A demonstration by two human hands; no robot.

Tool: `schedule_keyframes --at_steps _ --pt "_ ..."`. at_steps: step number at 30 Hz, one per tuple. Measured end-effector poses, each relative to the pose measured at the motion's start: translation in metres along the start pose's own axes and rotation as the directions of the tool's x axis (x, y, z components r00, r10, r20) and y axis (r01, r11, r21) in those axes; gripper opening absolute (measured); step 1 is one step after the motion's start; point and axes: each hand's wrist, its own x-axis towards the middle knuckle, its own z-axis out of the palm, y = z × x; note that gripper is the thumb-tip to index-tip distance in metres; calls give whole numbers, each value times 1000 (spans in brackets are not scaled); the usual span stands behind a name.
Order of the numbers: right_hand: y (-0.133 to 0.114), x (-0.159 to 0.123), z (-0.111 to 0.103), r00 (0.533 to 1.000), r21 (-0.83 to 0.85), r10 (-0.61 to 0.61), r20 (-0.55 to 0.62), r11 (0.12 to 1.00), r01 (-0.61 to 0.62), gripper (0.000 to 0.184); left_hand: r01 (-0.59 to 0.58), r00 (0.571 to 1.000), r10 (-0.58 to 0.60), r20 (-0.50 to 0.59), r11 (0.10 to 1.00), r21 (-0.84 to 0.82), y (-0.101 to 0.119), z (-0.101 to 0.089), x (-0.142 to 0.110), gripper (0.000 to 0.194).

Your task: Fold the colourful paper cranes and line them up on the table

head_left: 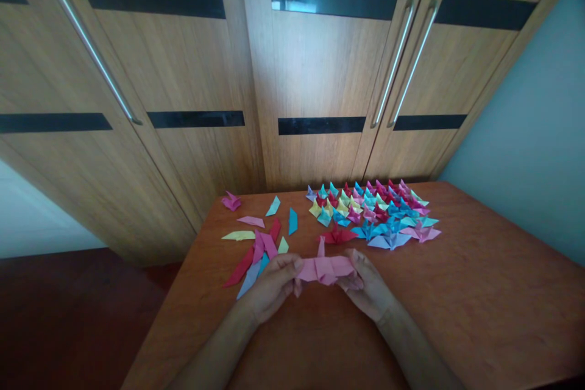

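Note:
A pink origami crane [325, 269] is stretched between my two hands above the table, its wings spread sideways and a narrow point standing up at its middle. My left hand [275, 285] pinches the left wing between thumb and fingers. On the other side, my right hand [368, 286] grips the right wing the same way. Just beyond the crane a red origami crane [338, 235] rests on the table. Left of my left hand lies a loose pile of folded paper pieces, among them a red strip [239, 268] and a lavender strip [249, 279].
Rows of colourful folded cranes [370, 207] cover the back right of the brown table [479, 292]. A crumpled-looking pink folded piece [231, 201] sits at the back left corner. Wooden wardrobe doors [315, 67] with metal handles rise behind the table.

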Motion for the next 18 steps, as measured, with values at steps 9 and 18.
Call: schedule_keyframes --at_steps 9,18 --pt "-12 4 2 985 -243 -43 -166 970 1 33 -38 994 59 -90 976 214 12 -3 2 28" --pt "-12 8 -3 897 -564 -350 -270 812 147 33 -85 982 145 -119 909 408 11 -10 7 30"
